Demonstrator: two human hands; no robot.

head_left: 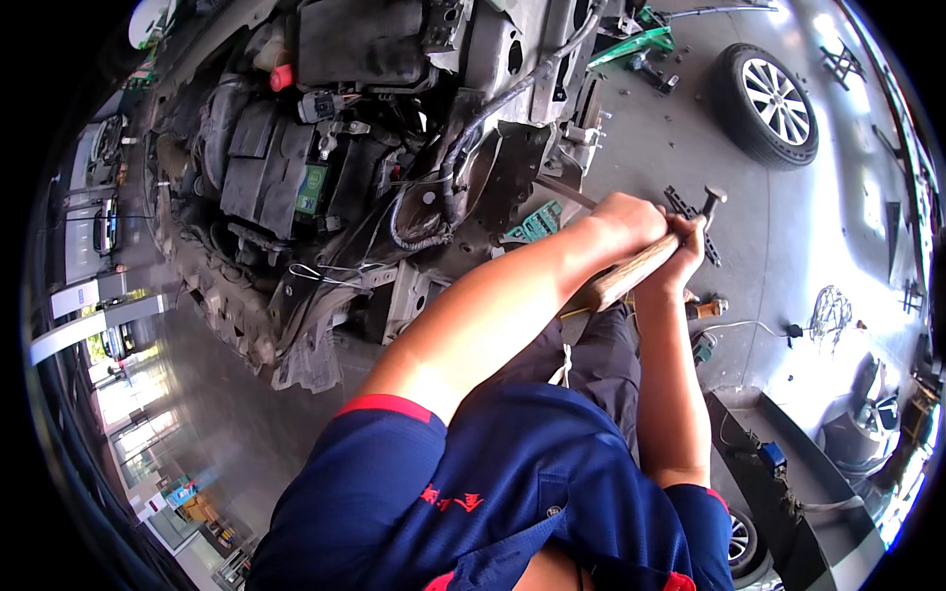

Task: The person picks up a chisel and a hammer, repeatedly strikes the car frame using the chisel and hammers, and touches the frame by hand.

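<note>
My left hand is closed around a thin metal bar, probably a chisel or pry bar. The bar's far end reaches the torn metal edge of a car's front body. Close beside it, my right hand grips a hammer near its head. The hammer's wooden handle slants down to the left below my left wrist, and its metal head sticks up past my fingers. Part of the bar is hidden inside my left fist.
The opened engine bay, with its battery and hanging wires, fills the upper left. A loose wheel lies at the upper right. A green plastic piece, an orange tool and a coiled cable are on the floor.
</note>
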